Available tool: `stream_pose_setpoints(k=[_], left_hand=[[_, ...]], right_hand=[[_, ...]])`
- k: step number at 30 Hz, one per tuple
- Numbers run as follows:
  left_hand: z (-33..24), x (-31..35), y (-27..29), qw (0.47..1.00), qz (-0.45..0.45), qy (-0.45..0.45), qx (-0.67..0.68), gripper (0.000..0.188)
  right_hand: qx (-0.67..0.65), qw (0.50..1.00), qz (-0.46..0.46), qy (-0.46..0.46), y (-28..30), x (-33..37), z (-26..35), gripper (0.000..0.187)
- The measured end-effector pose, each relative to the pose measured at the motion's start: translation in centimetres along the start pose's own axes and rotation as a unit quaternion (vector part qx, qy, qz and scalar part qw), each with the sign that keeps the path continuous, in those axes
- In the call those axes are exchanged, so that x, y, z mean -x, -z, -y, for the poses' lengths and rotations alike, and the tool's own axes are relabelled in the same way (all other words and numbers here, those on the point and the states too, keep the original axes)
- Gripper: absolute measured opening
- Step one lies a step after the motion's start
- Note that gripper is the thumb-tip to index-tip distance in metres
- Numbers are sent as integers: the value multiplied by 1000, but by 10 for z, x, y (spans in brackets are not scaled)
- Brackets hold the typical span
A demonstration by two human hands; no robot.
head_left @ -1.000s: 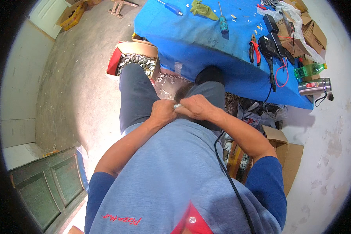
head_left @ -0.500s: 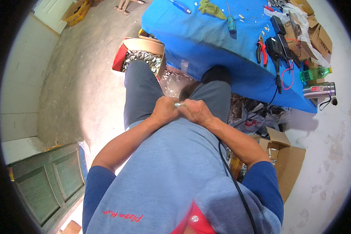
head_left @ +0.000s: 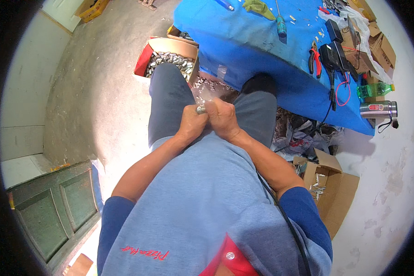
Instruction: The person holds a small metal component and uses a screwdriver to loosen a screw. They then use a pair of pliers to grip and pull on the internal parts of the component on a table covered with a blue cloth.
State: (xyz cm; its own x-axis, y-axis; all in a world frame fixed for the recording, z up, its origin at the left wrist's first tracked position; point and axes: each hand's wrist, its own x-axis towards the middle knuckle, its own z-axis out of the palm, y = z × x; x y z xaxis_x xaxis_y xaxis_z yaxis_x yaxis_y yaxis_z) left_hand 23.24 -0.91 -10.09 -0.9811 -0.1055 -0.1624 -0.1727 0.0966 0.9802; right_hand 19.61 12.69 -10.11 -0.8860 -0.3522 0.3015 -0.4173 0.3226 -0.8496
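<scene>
My left hand (head_left: 192, 121) is closed in front of my lap around a small shiny metal piece (head_left: 200, 109), whose end shows at the thumb side. Pressed against it, my right hand (head_left: 222, 118) is also closed, its fingers meeting at the same piece. Most of the piece is hidden by the fingers, so its full shape cannot be made out. Just beyond my left knee stands an open cardboard box (head_left: 175, 46) filled with small metal parts (head_left: 170, 62).
A blue-covered table (head_left: 244, 50) stands ahead, bearing a screwdriver (head_left: 281, 26), red-handled pliers (head_left: 314, 61), a green cloth (head_left: 258, 8) and black power adapters (head_left: 331, 56). A green bottle (head_left: 375, 89) and steel flask (head_left: 378, 109) lie right. An open carton (head_left: 338, 193) sits beside my right arm.
Both hands have moved slightly away from my body, still together. The right hand has turned more upright, and less of the metal piece shows now. The view has shifted a little.
</scene>
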Motion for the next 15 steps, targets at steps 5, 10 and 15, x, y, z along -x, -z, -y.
stream_pose_setpoints(k=[5,10,15], left_hand=[[-2,-1,-11,1000,-14,-2,-16,30],[-1,-1,-12,996,8,-34,-87,30],[-8,2,-14,994,22,-54,-97,29]], right_hand=[[-212,968,4,-133,24,4,11,40],[-126,966,-122,-188,75,28,14,31],[147,912,-280,-260,174,126,-47,32]])
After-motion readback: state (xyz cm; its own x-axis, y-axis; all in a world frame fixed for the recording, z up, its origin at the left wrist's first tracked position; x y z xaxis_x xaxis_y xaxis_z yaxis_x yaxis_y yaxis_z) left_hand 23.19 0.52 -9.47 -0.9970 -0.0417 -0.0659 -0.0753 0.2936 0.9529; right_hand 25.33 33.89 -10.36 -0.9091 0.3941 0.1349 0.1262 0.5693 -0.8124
